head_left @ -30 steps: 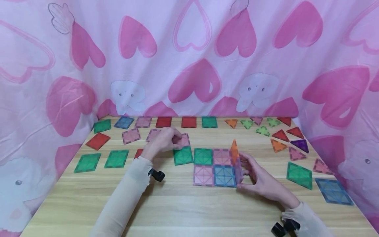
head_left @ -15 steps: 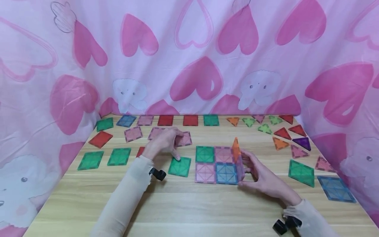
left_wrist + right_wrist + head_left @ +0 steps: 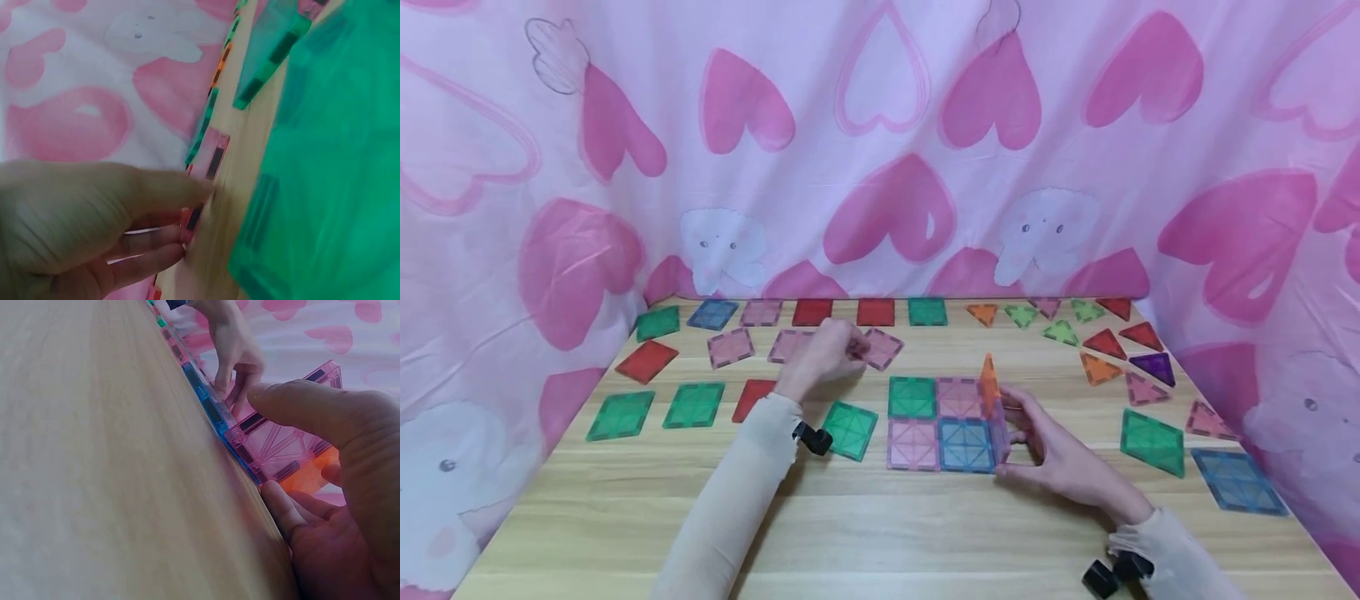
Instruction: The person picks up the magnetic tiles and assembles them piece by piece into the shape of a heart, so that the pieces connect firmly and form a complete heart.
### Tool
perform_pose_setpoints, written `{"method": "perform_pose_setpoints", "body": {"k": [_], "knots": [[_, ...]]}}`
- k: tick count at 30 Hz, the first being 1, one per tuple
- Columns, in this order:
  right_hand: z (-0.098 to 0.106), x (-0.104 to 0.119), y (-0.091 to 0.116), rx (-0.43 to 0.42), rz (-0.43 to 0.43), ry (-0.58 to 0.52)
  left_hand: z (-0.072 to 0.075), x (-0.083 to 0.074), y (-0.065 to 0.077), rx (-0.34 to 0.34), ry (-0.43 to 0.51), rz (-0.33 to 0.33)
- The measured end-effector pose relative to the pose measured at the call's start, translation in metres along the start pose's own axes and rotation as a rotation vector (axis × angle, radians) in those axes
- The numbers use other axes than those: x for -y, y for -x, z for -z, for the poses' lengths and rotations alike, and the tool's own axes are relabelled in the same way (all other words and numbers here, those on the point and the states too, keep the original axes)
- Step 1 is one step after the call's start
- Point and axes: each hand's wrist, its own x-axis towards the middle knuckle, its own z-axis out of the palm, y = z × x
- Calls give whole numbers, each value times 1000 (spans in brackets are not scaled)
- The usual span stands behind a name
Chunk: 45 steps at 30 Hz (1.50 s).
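Observation:
In the head view, my left hand (image 3: 831,354) pinches the left corner of a pink square magnetic tile (image 3: 883,349); the left wrist view shows its fingers (image 3: 153,250) at the edge of that pink tile (image 3: 215,156). Below that wrist lies a green square tile (image 3: 850,431), turned at an angle. My right hand (image 3: 1056,454) holds an upright purple-pink square tile (image 3: 284,450) between thumb and fingers. Behind it stands an orange tile (image 3: 989,383). Both line the right side of a flat block of green (image 3: 912,397), pink (image 3: 913,444) and blue (image 3: 967,445) tiles.
Square tiles in red (image 3: 647,362), green (image 3: 694,405) and pink (image 3: 731,347) lie flat to the left and back. Triangular tiles (image 3: 1101,368) cluster at the back right. A green tile (image 3: 1153,442) and a blue tile (image 3: 1240,481) lie near the table's right edge.
My left hand has slid the green tile toward me and let go of it. It now grips the pink tile behind, which has turned. The right hand has stayed in place.

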Motion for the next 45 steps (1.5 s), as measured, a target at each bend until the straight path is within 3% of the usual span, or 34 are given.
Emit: {"method": "perform_pose_setpoints", "body": {"k": [4,9,11,17,20,23,27,30,37,45], "knots": [[1,1,-1,-3,5,-1,-6,-9,-3,-30,-6,43],[1,2,-2,-4,-3,1,-15,-20,-8,-86,-164,82],[1,3,-2,-6,-11,6,-18,-24,-10,-86,-212,68],[0,1,-1,-14,-17,33,-27,-33,-18,-72,-49,-72],[-1,0,-2,-7,-5,25,-32,-34,-21,-76,-38,-113],[-1,-1,-2,2,3,22,-38,-34,-23,-80,-31,-109],[-1,-2,-1,-4,-3,34,-43,-44,-27,-37,97,-87],[-1,-2,-1,-11,-9,36,-47,-56,-34,3,157,-107],[-1,0,-1,-15,-9,34,-62,-82,-49,40,140,-176],[-1,1,-1,-17,-19,37,-70,-90,-50,72,186,-154]]}}
